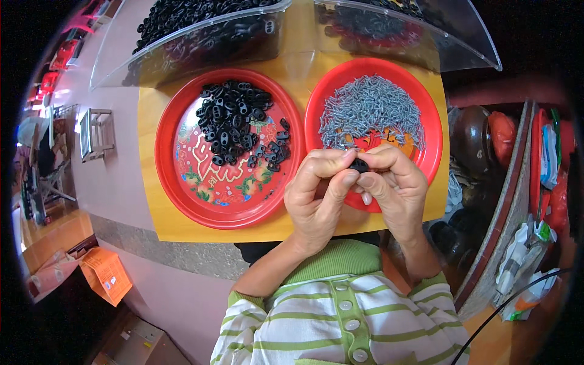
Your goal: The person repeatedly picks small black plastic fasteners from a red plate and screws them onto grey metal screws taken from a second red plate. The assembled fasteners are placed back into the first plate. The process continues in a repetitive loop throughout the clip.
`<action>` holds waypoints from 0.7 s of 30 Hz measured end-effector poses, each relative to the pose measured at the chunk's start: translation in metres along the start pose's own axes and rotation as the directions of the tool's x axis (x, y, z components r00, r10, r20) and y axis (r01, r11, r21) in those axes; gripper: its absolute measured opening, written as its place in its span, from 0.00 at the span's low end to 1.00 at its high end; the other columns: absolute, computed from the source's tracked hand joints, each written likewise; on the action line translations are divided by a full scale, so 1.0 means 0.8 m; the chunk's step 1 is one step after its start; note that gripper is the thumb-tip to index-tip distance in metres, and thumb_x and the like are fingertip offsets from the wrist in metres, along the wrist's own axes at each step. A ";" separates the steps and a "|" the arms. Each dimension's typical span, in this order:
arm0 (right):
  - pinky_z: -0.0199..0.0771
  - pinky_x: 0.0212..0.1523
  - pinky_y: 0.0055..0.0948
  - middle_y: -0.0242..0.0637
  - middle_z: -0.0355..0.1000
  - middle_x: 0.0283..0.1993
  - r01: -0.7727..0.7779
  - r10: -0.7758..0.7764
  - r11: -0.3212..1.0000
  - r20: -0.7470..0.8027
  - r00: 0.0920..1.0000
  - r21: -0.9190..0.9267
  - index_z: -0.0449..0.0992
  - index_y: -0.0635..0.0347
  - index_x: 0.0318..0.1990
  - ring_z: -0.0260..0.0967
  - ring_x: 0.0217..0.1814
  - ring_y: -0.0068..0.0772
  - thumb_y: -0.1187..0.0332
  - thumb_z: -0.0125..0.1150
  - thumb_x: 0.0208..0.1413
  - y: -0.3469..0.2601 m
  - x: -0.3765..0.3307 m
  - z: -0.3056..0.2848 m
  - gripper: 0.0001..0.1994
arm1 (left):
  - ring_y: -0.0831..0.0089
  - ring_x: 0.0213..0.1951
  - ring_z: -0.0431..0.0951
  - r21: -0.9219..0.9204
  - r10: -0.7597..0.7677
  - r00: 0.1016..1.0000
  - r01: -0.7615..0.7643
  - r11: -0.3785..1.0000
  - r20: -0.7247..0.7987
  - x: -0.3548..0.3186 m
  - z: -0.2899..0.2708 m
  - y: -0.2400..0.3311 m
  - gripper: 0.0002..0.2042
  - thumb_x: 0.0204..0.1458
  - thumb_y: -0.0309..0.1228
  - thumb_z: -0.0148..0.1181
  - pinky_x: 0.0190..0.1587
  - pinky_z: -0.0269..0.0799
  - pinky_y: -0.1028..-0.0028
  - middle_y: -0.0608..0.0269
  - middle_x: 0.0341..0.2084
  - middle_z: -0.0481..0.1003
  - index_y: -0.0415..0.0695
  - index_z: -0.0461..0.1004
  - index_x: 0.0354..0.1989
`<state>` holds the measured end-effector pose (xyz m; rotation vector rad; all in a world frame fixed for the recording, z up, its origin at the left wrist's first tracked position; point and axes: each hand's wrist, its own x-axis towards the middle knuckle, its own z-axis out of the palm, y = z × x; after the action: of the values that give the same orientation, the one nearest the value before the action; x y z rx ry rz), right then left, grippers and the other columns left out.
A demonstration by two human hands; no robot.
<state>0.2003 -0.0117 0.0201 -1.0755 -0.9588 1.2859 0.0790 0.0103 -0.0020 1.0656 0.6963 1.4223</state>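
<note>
Both my hands meet over the near edge of the right red plate [434, 159]. Between their fingertips is a small black oval plastic piece [359, 165]. My left hand [319, 191] pinches it from the left with thumb and forefinger, and my right hand [396, 187] grips its right side the same way. Small grey metal screws [371, 109] are heaped in that plate. To the left, a patterned red tray [173, 191] holds a pile of similar black oval pieces with holes [234, 115]. Whether a screw sits in the held piece cannot be made out.
Two clear plastic bins, the left bin [201, 42] and right bin [420, 45], stand at the far side with more black parts. Plate and tray rest on a yellow board [149, 170]. A brown jar [479, 140] is at the right; a metal stool [94, 134] stands far left.
</note>
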 end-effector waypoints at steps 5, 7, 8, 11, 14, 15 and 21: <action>0.64 0.25 0.13 0.31 0.67 0.33 -0.001 0.004 0.999 0.070 0.998 -0.033 0.70 0.66 0.40 0.63 0.27 0.13 0.77 0.57 0.53 0.004 0.009 0.007 0.08 | 0.77 0.27 0.74 0.046 0.014 0.999 -0.012 0.999 -0.049 -0.001 -0.012 -0.004 0.07 0.50 0.17 0.55 0.29 0.73 0.80 0.56 0.35 0.71 0.33 0.72 0.38; 0.65 0.26 0.14 0.31 0.68 0.34 -0.002 0.005 1.000 0.087 0.996 -0.031 0.70 0.66 0.41 0.64 0.28 0.14 0.77 0.57 0.53 0.003 0.018 0.008 0.08 | 0.77 0.27 0.74 0.080 0.016 0.998 -0.011 0.997 -0.064 0.003 -0.016 0.002 0.08 0.50 0.18 0.55 0.30 0.72 0.80 0.56 0.35 0.71 0.34 0.72 0.39; 0.66 0.26 0.14 0.32 0.68 0.35 -0.004 0.006 1.000 0.084 0.996 -0.015 0.71 0.66 0.41 0.65 0.28 0.15 0.78 0.57 0.52 0.000 0.026 0.007 0.09 | 0.78 0.29 0.73 0.209 0.017 1.000 -0.014 0.978 -0.014 0.010 -0.021 0.009 0.10 0.50 0.19 0.56 0.32 0.71 0.81 0.58 0.35 0.70 0.35 0.72 0.42; 0.68 0.28 0.15 0.35 0.72 0.40 0.056 -0.061 0.974 -0.015 0.998 -0.220 0.72 0.64 0.42 0.66 0.31 0.16 0.79 0.58 0.51 -0.037 0.059 0.000 0.11 | 0.80 0.32 0.72 0.131 -0.182 0.970 0.204 0.970 -0.162 0.020 -0.031 0.031 0.13 0.49 0.20 0.57 0.35 0.68 0.82 0.61 0.33 0.70 0.37 0.72 0.45; 0.66 0.28 0.14 0.31 0.74 0.35 0.296 -0.503 0.732 -0.194 0.842 -0.614 0.75 0.62 0.39 0.65 0.29 0.14 0.75 0.60 0.50 -0.074 0.114 -0.033 0.09 | 0.79 0.29 0.72 0.678 -0.041 0.992 0.109 0.727 -0.115 0.027 -0.082 0.042 0.11 0.46 0.17 0.57 0.32 0.68 0.81 0.62 0.27 0.72 0.38 0.75 0.41; 0.66 0.29 0.14 0.30 0.74 0.34 0.322 -0.619 0.631 -0.209 0.757 -0.706 0.76 0.61 0.38 0.65 0.28 0.13 0.74 0.61 0.49 -0.080 0.133 -0.046 0.08 | 0.78 0.27 0.73 0.798 -0.045 0.992 0.118 0.591 -0.114 0.025 -0.096 0.050 0.10 0.46 0.17 0.58 0.30 0.68 0.81 0.61 0.26 0.72 0.38 0.75 0.39; 0.59 0.27 0.09 0.25 0.73 0.39 0.330 -0.724 0.350 -0.030 0.689 -0.877 0.75 0.56 0.47 0.63 0.32 0.07 0.71 0.59 0.53 -0.110 0.181 -0.112 0.13 | 0.77 0.23 0.74 0.873 -0.057 0.993 0.114 0.475 -0.099 0.022 -0.118 0.059 0.07 0.45 0.18 0.59 0.26 0.69 0.79 0.61 0.25 0.72 0.36 0.75 0.34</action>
<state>0.3184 0.1275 0.0781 -1.4658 -1.4677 -0.0985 -0.0249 0.0361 0.0050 1.7485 1.6160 0.9459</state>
